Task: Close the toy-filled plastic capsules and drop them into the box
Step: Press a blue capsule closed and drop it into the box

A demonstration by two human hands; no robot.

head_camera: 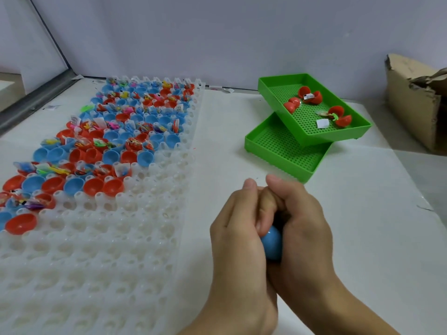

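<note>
Both hands, left hand (238,228) and right hand (304,223), are clamping together around a blue capsule (272,243), likely squeezing its halves closed.

Blue capsule (272,243); red and blue halves (101,141) on white rack (108,250); green perforated trays (312,102).

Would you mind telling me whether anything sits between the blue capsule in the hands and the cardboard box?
The stacked green trays sit left of the direct line from the blue capsule to the cardboard box; only bare table lies between.
</note>
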